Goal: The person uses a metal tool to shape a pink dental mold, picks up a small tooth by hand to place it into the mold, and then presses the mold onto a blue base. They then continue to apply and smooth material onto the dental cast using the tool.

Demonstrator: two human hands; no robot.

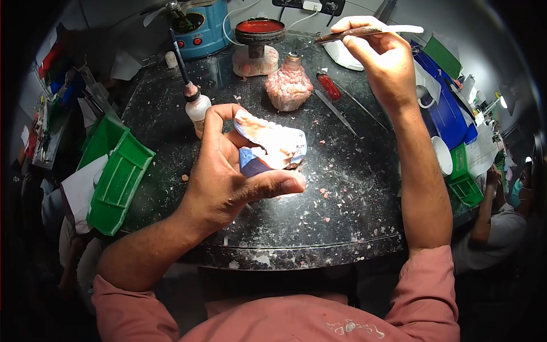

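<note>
My left hand point(228, 171) is wrapped round a dental model point(279, 142), white with blue parts, held up above the dark table between thumb and fingers. Handwriting shows on its right side, and part of it is overexposed. Up at the right, my right hand point(382, 51) grips a slim tool point(350, 35) with a dark handle and a pale end pointing right. The tool is apart from the model. Behind the model stands a lumpy pink glass burner point(289, 85) with a metal neck. A white bottle point(198, 108) with a brush-like stick is left of the model.
A red-filled dish point(260, 27) stands at the back, beside a blue machine point(205, 28). A red-handled tool point(329, 86) and a metal blade point(337, 114) lie right of the burner. Green trays point(117, 176) flank the speckled table point(273, 228). Other people sit at both sides.
</note>
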